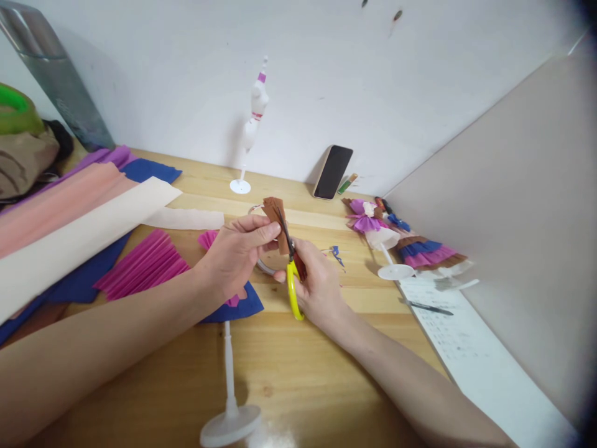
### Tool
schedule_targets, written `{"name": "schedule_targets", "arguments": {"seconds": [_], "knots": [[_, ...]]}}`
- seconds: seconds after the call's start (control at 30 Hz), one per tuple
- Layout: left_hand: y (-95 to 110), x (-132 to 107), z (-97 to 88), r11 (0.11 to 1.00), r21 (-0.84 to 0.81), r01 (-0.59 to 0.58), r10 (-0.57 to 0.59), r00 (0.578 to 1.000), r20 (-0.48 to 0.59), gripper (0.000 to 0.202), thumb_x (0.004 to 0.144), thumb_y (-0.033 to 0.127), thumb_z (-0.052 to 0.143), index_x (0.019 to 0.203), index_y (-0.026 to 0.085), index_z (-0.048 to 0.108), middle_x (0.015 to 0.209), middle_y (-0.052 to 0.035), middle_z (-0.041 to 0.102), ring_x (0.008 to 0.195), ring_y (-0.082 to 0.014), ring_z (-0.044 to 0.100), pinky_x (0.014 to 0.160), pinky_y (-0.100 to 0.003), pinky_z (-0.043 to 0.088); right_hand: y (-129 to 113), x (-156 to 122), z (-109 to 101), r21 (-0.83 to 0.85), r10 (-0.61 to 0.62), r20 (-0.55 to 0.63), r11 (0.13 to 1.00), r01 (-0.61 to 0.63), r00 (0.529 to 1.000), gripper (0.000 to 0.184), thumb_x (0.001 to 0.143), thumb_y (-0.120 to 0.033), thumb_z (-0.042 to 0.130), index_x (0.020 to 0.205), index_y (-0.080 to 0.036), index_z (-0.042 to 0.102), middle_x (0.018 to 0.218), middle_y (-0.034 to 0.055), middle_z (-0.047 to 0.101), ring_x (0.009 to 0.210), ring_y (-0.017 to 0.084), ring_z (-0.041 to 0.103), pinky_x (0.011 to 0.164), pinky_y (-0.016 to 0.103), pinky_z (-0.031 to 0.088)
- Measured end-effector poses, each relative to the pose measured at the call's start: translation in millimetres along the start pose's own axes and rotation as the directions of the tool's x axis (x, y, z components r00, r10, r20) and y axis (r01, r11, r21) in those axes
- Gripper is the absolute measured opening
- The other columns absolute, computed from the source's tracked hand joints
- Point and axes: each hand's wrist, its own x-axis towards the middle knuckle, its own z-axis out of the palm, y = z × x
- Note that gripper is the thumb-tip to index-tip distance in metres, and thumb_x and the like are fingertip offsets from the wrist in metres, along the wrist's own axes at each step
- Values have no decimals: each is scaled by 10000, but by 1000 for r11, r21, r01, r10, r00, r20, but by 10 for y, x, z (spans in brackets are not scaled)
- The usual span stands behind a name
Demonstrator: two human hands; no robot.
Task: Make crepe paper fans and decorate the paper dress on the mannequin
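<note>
Between the thumb and fingers of my left hand [236, 252] is a small folded stack of brown crepe paper [273, 205]. My right hand [321, 286] grips yellow-handled scissors [293, 289], whose dark blades lie along the brown paper. Whether the blades are cutting through it cannot be made out. Below my hands a doll stand [229, 373] with a white round base carries blue paper [254, 305] and some pink, partly covered by my left hand. A roll of tape [265, 267] lies behind my hands, mostly hidden. Pleated magenta paper [144, 267] is beside my left forearm.
Crepe paper strips [84, 239] spread over the left side, near a bottle [65, 81]. A white doll form [252, 124] stands at the back, with a phone [333, 173] against the wall. Paper-dressed dolls [429, 252] and a written sheet [466, 336] with a pen lie right.
</note>
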Motion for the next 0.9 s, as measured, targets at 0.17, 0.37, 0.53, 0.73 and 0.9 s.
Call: {"name": "schedule_targets", "arguments": {"seconds": [0.17,0.37,0.53,0.73,0.9], "knots": [[11,-4,10,1000,2,-6,6,1000,1,211,655,226,827,593,159,637,665,-16,661,645,-140,601,532,-250,459,-9,6,-2,28,3,-8,1000,-3,1000,423,930,-549,460,1111,-184,571,721,30,565,637,192,508,592,300,418],[6,10,6,1000,2,-8,8,1000,-7,198,655,209,822,579,158,646,639,-11,655,649,-142,603,551,-250,470,-32,28,-19,65,1,-1,998,-1,1000,421,933,-567,455,1050,-179,571,750,42,602,646,183,530,583,292,421],[-7,29,-20,999,-15,-42,42,997,-62,166,630,147,827,585,136,667,670,-15,684,658,-115,626,690,-252,517,-37,33,-27,110,-7,2,994,6,1000,377,934,-560,472,929,-190,545,722,23,585,638,168,539,563,271,403],[-4,29,-14,999,-17,-39,37,997,-73,130,634,126,816,594,128,693,656,-19,689,659,-118,639,699,-248,520,-54,20,-33,140,50,50,989,-56,998,363,932,-566,461,883,-210,504,702,5,550,613,158,510,553,267,372],[7,31,9,999,-19,-30,29,998,-51,132,598,133,842,591,127,710,616,-7,683,630,-106,629,676,-229,524,-94,11,-65,182,55,66,981,-66,996,365,909,-555,486,778,-226,399,685,-19,474,601,139,446,546,253,345]]}}
